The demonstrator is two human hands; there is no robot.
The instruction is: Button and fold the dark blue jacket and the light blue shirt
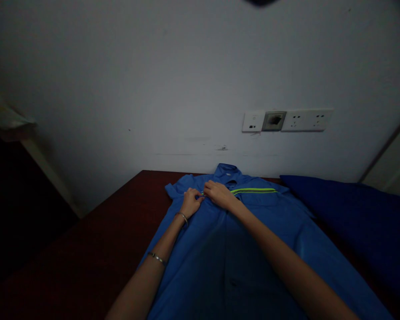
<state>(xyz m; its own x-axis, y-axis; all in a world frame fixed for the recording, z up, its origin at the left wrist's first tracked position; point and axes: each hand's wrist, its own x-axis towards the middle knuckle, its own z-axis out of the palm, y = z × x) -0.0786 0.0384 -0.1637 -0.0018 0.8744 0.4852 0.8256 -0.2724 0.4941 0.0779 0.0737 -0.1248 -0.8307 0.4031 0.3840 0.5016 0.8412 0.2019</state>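
A blue work shirt (pixel 253 213) lies spread on a dark red table, its collar toward the wall and a yellow-green and grey reflective stripe (pixel 255 190) across the chest. My left hand (pixel 191 202), with a bracelet at the wrist and another band up the forearm, pinches the shirt's cloth at the left chest. Right beside it, my right hand (pixel 218 194) has its fingers closed at the same spot, over the left part of the stripe. The exact bit of cloth between the fingertips is too small and dim to make out.
The dark red table (pixel 120 213) meets a pale wall with switches and sockets (pixel 306 120). A dark blue folded cloth or pad (pixel 353 213) lies at the right. Some light fabric (pixel 6 113) hangs over dark furniture at the far left.
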